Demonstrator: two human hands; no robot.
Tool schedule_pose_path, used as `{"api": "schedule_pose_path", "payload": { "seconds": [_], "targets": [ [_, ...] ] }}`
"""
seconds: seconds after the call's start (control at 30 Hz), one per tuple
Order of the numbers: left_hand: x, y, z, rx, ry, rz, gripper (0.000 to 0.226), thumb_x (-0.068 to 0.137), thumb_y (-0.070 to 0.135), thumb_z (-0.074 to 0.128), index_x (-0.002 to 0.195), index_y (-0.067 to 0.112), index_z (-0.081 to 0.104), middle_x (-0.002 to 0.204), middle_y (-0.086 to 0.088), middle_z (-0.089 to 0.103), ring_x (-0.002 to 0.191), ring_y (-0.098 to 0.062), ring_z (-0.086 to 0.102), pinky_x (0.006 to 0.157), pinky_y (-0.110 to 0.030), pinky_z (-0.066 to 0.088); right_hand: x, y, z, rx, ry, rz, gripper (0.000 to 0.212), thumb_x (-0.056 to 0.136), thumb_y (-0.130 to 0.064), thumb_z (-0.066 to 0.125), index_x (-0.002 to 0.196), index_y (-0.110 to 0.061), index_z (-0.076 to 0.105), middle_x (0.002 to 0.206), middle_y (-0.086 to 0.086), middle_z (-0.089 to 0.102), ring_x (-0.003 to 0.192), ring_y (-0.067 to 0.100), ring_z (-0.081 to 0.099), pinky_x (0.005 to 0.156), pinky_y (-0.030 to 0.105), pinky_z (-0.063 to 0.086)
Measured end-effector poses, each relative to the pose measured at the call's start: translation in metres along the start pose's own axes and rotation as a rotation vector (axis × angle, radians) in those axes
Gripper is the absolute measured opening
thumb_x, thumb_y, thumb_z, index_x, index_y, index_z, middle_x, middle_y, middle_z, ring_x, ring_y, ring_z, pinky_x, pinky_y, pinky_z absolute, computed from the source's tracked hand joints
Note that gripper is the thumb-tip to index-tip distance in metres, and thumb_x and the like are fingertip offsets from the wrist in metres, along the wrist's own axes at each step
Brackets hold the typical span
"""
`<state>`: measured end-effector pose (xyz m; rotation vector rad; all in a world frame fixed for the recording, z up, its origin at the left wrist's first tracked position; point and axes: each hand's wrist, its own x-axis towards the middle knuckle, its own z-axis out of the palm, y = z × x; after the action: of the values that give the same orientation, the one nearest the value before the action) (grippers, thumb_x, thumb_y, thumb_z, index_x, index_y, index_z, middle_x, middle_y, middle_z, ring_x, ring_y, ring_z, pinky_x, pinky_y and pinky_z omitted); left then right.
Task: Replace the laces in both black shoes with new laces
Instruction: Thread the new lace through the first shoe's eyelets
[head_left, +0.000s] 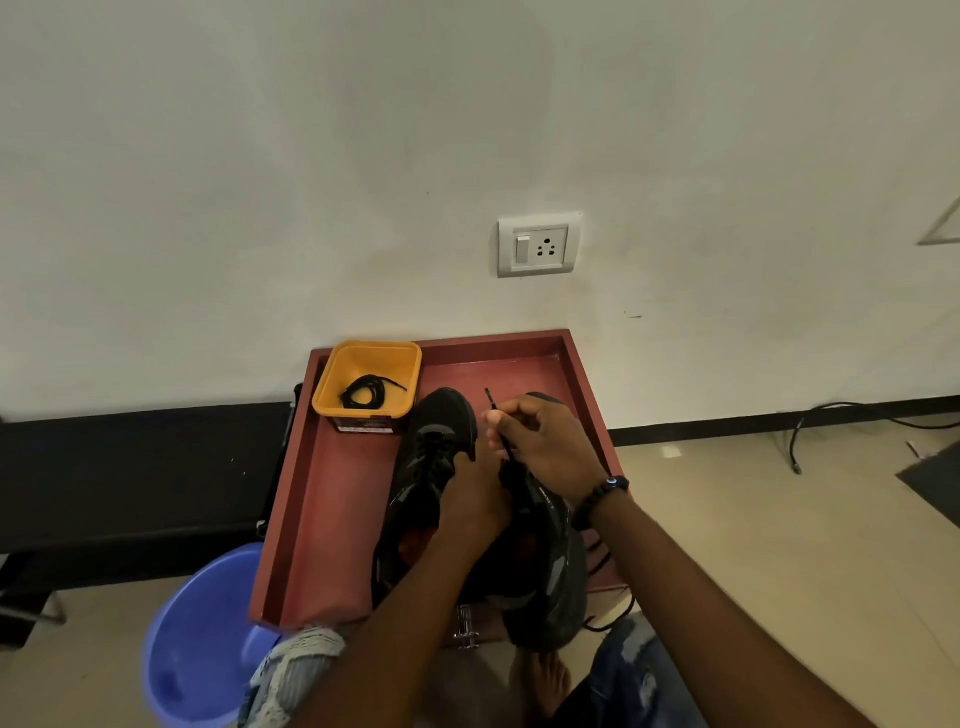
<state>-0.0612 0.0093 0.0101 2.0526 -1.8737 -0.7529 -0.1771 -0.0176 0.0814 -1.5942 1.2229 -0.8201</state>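
Two black shoes, side by side on a red tray (332, 519), toes toward twelve o'clock and heels toward six, open tops up so the eyelets face the hands. Left shoe (431, 457) flat on the tray, laced at least partway up the front. Right shoe (545, 587) at three o'clock of it, touching or nearly so, heel overhanging the tray's near edge, apparently the one in work.

Right hand (550, 441) above the right shoe's eyelet area, fingers curled, thumb and forefinger pinching a black lace (497, 421) just below its tip; tip pointing up toward eleven o'clock, probably held stiff and short for aiming at an eyelet or drawing clear of one. More lace trailing off the shoe's three o'clock side and over the tray edge toward five o'clock.

Left hand (475, 491) between the two shoes, back of hand up, fingertips hidden against the shoe tongues; likely steadying the right shoe against the pull, though exact grip impossible to tell.

Yellow tub (366, 379) at eleven o'clock on the tray, within easy reach, with one coiled black lace (370, 392) inside. Whether spare or discarded, not clear.

Blue bucket (202, 639) at seven o'clock on the floor, just beside the tray. Wall socket (540, 244) at twelve o'clock.
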Motion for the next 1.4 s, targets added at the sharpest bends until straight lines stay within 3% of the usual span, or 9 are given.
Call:
{"api": "schedule_pose_path", "payload": {
  "seconds": [0.23,0.37,0.53,0.67,0.83,1.03,1.17,1.27,1.4],
  "targets": [
    [-0.004,0.007,0.005,0.133,0.069,-0.009,0.041,0.099,0.018,0.045,0.138,0.008,0.043,0.123,-0.01,0.05,0.105,-0.029,0.056,0.083,-0.037,0.045,-0.01,-0.017,-0.001,-0.005,-0.018,-0.035,0.015,0.096,-0.027,0.062,0.101,-0.018,0.072,0.084,-0.003,0.073,0.079,0.01,0.071,0.086,0.039,0.059],
    [-0.013,0.008,0.003,0.256,0.087,-0.05,0.04,0.101,0.015,0.045,0.14,0.01,0.039,0.127,-0.011,0.045,0.101,-0.025,0.058,0.085,-0.034,0.048,-0.019,-0.059,-0.003,0.252,-0.054,-0.101,0.016,0.095,-0.022,0.063,0.103,-0.011,0.073,0.086,0.003,0.072,0.081,0.018,0.07,0.087,0.041,0.059],
    [-0.016,0.009,-0.003,0.174,0.08,-0.111,0.051,0.099,0.017,0.049,0.146,0.012,0.029,0.13,-0.012,0.045,0.109,-0.03,0.057,0.089,-0.038,0.048,-0.022,-0.094,-0.01,0.522,-0.087,-0.158,0.015,0.097,-0.016,0.059,0.104,-0.009,0.07,0.083,0.002,0.068,0.079,0.015,0.064,0.08,0.029,0.057],
    [-0.009,0.009,-0.014,-0.029,0.013,-0.139,0.053,0.094,0.022,0.056,0.141,0.013,0.035,0.132,-0.015,0.044,0.115,-0.036,0.053,0.088,-0.039,0.043,-0.006,-0.07,-0.011,0.214,-0.056,-0.071,0.017,0.097,-0.022,0.061,0.11,-0.016,0.069,0.084,0.0,0.071,0.07,0.009,0.062,0.063,0.02,0.053],
    [0.0,0.005,-0.024,-0.179,-0.008,-0.204,0.046,0.096,0.036,0.058,0.134,0.012,0.05,0.128,-0.011,0.052,0.111,-0.028,0.057,0.09,-0.033,0.046,0.016,-0.001,-0.003,-0.309,-0.038,0.101,0.026,0.098,-0.033,0.058,0.093,-0.011,0.072,0.082,0.001,0.068,0.073,0.011,0.059,0.067,0.019,0.046],
    [0.0,0.002,-0.03,-0.212,0.004,-0.197,0.044,0.092,0.025,0.052,0.135,0.016,0.054,0.12,-0.007,0.065,0.107,-0.026,0.061,0.094,-0.04,0.049,0.021,0.042,0.009,-0.37,0.006,0.241,0.016,0.096,-0.026,0.062,0.098,-0.013,0.071,0.094,-0.002,0.067,0.088,0.013,0.061,0.068,0.015,0.045],
    [0.004,0.0,-0.034,-0.23,-0.014,-0.199,0.043,0.095,0.021,0.05,0.138,0.014,0.052,0.122,-0.008,0.065,0.104,-0.022,0.062,0.096,-0.04,0.048,0.025,0.045,0.019,-0.417,0.002,0.221,0.017,0.097,-0.019,0.059,0.104,-0.015,0.075,0.103,-0.003,0.071,0.091,0.01,0.061,0.08,0.019,0.045],
    [0.005,-0.003,-0.034,-0.245,-0.019,-0.19,0.043,0.097,0.019,0.049,0.14,0.014,0.051,0.121,-0.007,0.065,0.091,-0.016,0.06,0.089,-0.036,0.049,0.028,0.051,0.025,-0.419,0.031,0.244,0.015,0.096,-0.02,0.061,0.098,-0.016,0.075,0.1,-0.001,0.072,0.086,0.009,0.061,0.08,0.022,0.049],
    [0.008,-0.008,-0.035,-0.264,-0.027,-0.204,0.044,0.096,0.017,0.048,0.14,0.015,0.051,0.12,-0.008,0.065,0.097,-0.021,0.064,0.09,-0.039,0.051,0.029,0.053,0.026,-0.415,0.037,0.249,0.013,0.095,-0.018,0.06,0.09,-0.016,0.072,0.091,-0.002,0.069,0.084,0.011,0.062,0.082,0.027,0.054]
  ]
}}
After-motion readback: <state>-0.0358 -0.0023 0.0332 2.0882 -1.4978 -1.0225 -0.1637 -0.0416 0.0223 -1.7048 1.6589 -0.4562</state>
